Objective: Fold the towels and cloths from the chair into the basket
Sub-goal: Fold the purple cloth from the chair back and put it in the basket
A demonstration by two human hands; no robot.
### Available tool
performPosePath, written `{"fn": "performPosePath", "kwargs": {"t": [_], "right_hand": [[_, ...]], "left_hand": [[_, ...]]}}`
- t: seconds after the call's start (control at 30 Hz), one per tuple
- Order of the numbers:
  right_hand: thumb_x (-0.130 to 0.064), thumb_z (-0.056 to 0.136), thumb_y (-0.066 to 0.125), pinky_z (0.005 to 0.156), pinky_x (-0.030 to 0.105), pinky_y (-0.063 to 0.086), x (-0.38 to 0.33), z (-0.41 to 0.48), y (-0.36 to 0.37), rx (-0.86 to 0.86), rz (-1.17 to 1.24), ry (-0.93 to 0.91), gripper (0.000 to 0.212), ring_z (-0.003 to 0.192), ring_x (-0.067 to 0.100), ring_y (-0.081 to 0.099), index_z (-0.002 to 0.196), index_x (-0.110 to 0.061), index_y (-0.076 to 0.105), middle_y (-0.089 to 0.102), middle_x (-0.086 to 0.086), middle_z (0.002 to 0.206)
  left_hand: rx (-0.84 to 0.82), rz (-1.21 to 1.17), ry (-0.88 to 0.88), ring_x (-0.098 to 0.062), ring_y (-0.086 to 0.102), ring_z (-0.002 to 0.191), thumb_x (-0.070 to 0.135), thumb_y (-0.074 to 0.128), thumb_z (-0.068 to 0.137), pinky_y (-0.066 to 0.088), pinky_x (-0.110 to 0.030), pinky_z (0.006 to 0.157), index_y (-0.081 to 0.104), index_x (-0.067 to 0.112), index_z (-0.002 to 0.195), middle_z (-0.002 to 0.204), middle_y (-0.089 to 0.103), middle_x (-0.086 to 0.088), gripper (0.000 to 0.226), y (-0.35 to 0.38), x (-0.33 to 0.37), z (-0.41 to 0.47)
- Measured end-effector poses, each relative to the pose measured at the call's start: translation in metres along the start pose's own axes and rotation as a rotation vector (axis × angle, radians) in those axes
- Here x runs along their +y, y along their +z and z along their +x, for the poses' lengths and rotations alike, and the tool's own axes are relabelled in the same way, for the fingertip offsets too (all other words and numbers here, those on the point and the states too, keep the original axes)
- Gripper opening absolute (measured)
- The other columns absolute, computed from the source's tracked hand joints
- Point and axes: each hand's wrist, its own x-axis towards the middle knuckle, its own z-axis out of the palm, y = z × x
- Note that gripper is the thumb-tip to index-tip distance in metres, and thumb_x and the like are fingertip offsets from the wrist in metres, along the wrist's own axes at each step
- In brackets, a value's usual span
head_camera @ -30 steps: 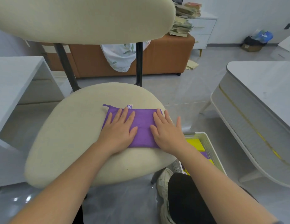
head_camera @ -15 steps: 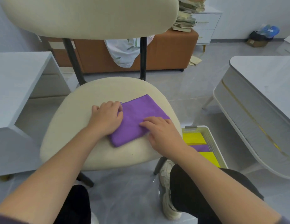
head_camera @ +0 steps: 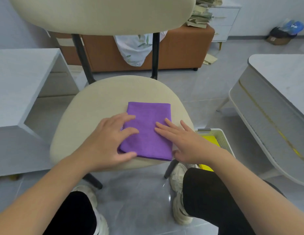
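Closest in, the person's knees in black trousers and pale sneakers (head_camera: 177,175) stand on the grey floor. Above them, the folded purple cloth (head_camera: 148,126) lies on the front of the cream chair seat (head_camera: 105,102). The left hand (head_camera: 112,141) rests on its left edge with fingers spread and loosely bent. The right hand (head_camera: 187,141) lies flat on its right edge, fingers straight. Neither seems to grasp it, though the thumbs at the near corners are hard to read. Just right of the chair, the white basket (head_camera: 222,134) holds yellow cloths (head_camera: 209,139). Beyond the backrest (head_camera: 103,14) stands a brown bench (head_camera: 178,48) draped with a leaf-print fabric (head_camera: 134,48).
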Motion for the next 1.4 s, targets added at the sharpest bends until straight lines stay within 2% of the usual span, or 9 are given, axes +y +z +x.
{"fn": "performPosePath", "kwargs": {"t": [0.1, 0.3, 0.4, 0.57, 0.8, 1.0, 1.1, 1.27, 1.4], "right_hand": [[-0.029, 0.078, 0.061, 0.120, 0.046, -0.005, 0.004, -0.005, 0.004, -0.008, -0.024, -0.040, 0.099, 0.146, 0.005, -0.019, 0.154, -0.033, -0.002, -0.012, -0.019, 0.159], [-0.045, 0.076, 0.069, 0.121, 0.048, 0.005, 0.008, -0.006, 0.014, 0.134, 0.051, -0.064, 0.092, 0.147, 0.002, -0.005, 0.153, -0.032, 0.019, 0.009, -0.020, 0.160], [-0.044, 0.077, 0.068, 0.121, 0.048, 0.006, 0.008, -0.006, 0.017, 0.221, 0.071, -0.069, 0.086, 0.148, 0.002, 0.003, 0.150, -0.032, 0.025, 0.020, -0.019, 0.158], [-0.036, 0.084, 0.046, 0.120, 0.042, 0.015, 0.004, 0.005, 0.025, 0.475, 0.050, -0.112, 0.065, 0.147, 0.012, 0.017, 0.146, -0.019, 0.039, 0.032, -0.006, 0.156], [-0.013, 0.079, 0.075, 0.115, 0.035, 0.030, 0.013, 0.019, 0.033, 0.522, 0.157, -0.227, 0.059, 0.135, 0.015, 0.043, 0.135, -0.014, 0.056, 0.053, 0.000, 0.142], [-0.027, 0.086, 0.066, 0.113, 0.033, 0.034, 0.012, 0.011, 0.026, 0.548, 0.548, -0.130, 0.046, 0.128, 0.008, 0.051, 0.131, -0.016, 0.060, 0.061, -0.003, 0.132], [-0.024, 0.084, 0.071, 0.113, 0.035, 0.033, 0.017, 0.011, 0.024, 0.511, 0.414, -0.173, 0.055, 0.136, 0.008, 0.042, 0.136, -0.016, 0.054, 0.055, -0.004, 0.140], [-0.036, 0.090, 0.064, 0.121, 0.038, 0.013, 0.028, 0.013, 0.027, 0.379, 0.044, -0.244, 0.064, 0.146, 0.005, 0.018, 0.147, -0.026, 0.039, 0.032, -0.012, 0.155], [-0.030, 0.089, 0.058, 0.121, 0.036, 0.008, 0.028, 0.011, 0.025, 0.340, 0.304, -0.159, 0.049, 0.137, -0.005, 0.033, 0.138, -0.029, 0.051, 0.046, -0.017, 0.145]], "left_hand": [[-0.136, 0.116, 0.115, -0.023, 0.014, 0.148, 0.072, 0.046, 0.072, 0.015, -0.043, 0.116, 0.033, 0.026, 0.147, 0.161, 0.015, -0.005, 0.089, 0.023, 0.004, -0.008], [0.100, 0.039, 0.161, -0.024, 0.061, 0.116, 0.041, 0.051, 0.080, 0.036, -0.041, 0.107, 0.062, 0.009, 0.122, 0.131, 0.060, -0.009, 0.054, 0.031, 0.007, -0.001], [0.189, 0.011, 0.174, -0.025, 0.069, 0.100, 0.032, 0.051, 0.078, 0.053, -0.041, 0.091, 0.067, 0.008, 0.107, 0.115, 0.069, -0.008, 0.040, 0.028, 0.007, 0.002], [0.276, -0.030, 0.080, -0.024, 0.070, 0.074, 0.031, 0.052, 0.081, 0.049, -0.033, 0.072, 0.072, 0.008, 0.099, 0.090, 0.074, -0.004, 0.036, 0.022, 0.011, 0.011], [0.075, -0.129, 0.164, -0.008, 0.034, 0.140, 0.053, 0.065, 0.076, 0.029, -0.037, 0.114, 0.042, 0.019, 0.141, 0.150, 0.039, 0.008, 0.077, 0.018, -0.013, 0.005], [0.143, -0.114, 0.197, -0.014, 0.032, 0.142, 0.007, 0.056, 0.082, 0.030, -0.040, 0.112, 0.043, 0.014, 0.141, 0.152, 0.037, 0.001, 0.061, 0.015, -0.018, 0.007], [0.116, -0.125, 0.203, -0.013, 0.029, 0.143, -0.011, 0.046, 0.079, 0.026, -0.036, 0.115, 0.045, 0.016, 0.143, 0.153, 0.037, 0.002, 0.069, 0.027, -0.018, 0.016], [-0.009, -0.127, 0.272, -0.007, 0.034, 0.138, 0.016, 0.040, 0.090, 0.018, -0.026, 0.117, 0.048, 0.020, 0.140, 0.147, 0.045, 0.004, 0.051, 0.037, -0.031, 0.020], [0.001, -0.405, 0.121, 0.001, 0.044, 0.130, 0.033, 0.046, 0.088, 0.021, -0.023, 0.114, 0.057, 0.030, 0.132, 0.139, 0.053, 0.015, 0.046, 0.038, -0.030, 0.017]]}}
